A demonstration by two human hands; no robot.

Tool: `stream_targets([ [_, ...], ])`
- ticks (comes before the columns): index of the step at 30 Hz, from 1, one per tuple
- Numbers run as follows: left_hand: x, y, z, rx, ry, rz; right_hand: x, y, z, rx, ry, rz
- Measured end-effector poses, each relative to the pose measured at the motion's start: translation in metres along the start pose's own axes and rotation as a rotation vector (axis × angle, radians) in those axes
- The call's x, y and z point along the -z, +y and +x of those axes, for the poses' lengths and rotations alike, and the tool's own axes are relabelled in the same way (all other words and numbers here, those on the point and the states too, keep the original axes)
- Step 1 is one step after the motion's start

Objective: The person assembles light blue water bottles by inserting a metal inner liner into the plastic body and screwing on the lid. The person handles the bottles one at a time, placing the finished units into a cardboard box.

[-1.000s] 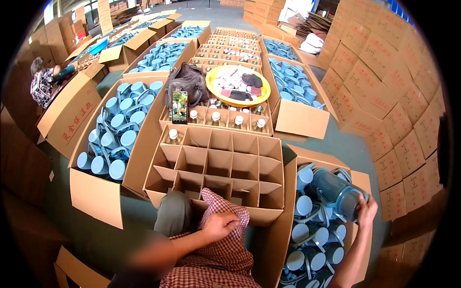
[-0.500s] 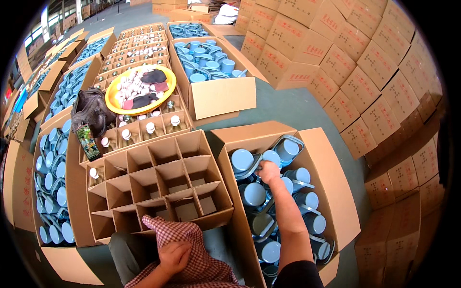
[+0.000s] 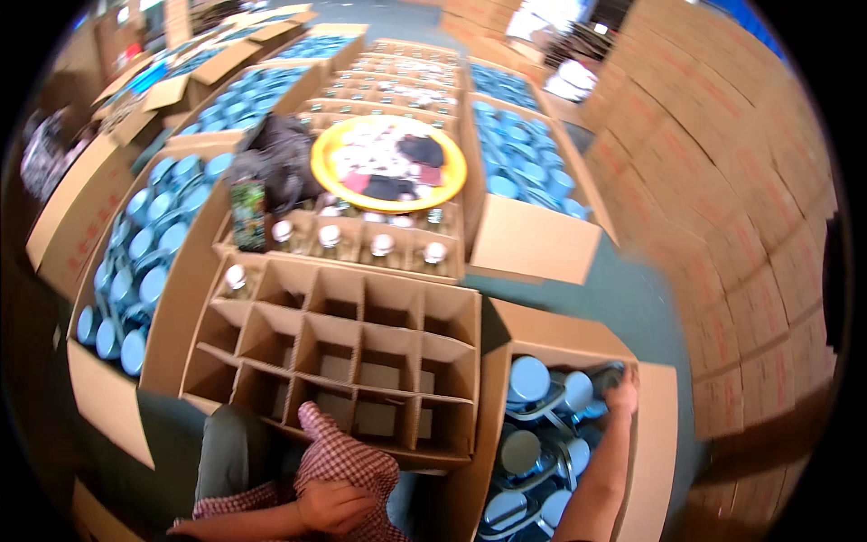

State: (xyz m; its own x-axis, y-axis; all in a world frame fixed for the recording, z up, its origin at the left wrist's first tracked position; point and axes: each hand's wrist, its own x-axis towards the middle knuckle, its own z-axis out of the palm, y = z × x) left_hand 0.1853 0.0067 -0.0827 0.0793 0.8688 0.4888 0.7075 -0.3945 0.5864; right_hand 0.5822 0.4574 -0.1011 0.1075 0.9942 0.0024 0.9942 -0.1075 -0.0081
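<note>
My right hand (image 3: pixel 623 394) reaches into the open carton (image 3: pixel 656 452) at my right. That carton holds several blue-lidded glass jars (image 3: pixel 528 379). The hand's fingers lie on a dark jar (image 3: pixel 603 372) at the far corner, and blur hides the grip. My left hand (image 3: pixel 334 504) rests low at my lap, closed on a red-and-white checked cloth (image 3: pixel 348 456). In front of me stands a brown carton with cardboard dividers (image 3: pixel 361 343). Most of its cells are bare, and one white-capped bottle (image 3: pixel 235 276) stands in the far left cell.
Behind the divided carton is another carton of white-capped bottles (image 3: pixel 379 244), with a yellow round tray (image 3: pixel 388 163) of cloths on top. A box of blue-lidded jars (image 3: pixel 144 262) stands at the left. Stacked brown cartons (image 3: pixel 722 226) wall the right side.
My right hand, which held a jar above the right carton a second ago, has gone down into it and moved to its far corner. The view swung about. My left hand stayed on the cloth.
</note>
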Motion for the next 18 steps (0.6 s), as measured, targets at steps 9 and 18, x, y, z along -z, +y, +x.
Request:
stream_targets([
  [9, -0.001, 0.002, -0.006, -0.043, 0.101, -0.049, -0.012, 0.046, -0.042, -0.035, 0.178, 0.185],
  [18, -0.003, 0.002, -0.015, -0.046, 0.111, -0.074, 0.240, 0.010, -0.164, 0.137, 0.545, 0.532],
])
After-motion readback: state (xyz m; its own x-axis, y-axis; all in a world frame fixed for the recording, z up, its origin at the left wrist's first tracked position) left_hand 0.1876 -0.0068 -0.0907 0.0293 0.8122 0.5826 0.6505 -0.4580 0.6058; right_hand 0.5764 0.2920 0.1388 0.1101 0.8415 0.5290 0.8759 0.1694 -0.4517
